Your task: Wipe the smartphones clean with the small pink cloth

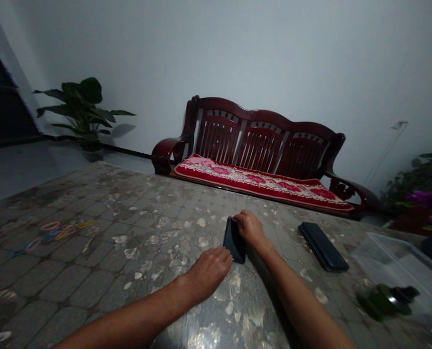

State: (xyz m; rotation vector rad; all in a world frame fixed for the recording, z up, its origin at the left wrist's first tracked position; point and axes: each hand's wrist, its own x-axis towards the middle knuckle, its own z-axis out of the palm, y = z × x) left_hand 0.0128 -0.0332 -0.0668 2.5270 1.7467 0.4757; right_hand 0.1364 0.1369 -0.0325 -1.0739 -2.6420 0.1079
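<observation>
Near the middle of the table, a thin dark phone-shaped slab (pixel 233 242) stands tilted between my two hands. My left hand (pixel 211 267) has its fingers closed on the slab's lower left edge. At its upper right edge, my right hand (pixel 251 229) grips with thumb and fingers. The slab's face looks plain and dark, so I cannot tell its exact kind. To the right of my right hand lies a thicker black rectangular thing (pixel 324 246), like a phone or a long wallet.
Coloured rubber bands (pixel 61 231) lie on the patterned tablecloth (pixel 103 276) at left. A green bottle with a black top (pixel 386 300) and a clear plastic box (pixel 393 257) are at right. Behind the table stands a wooden bench (pixel 263 140) with a red floral cushion.
</observation>
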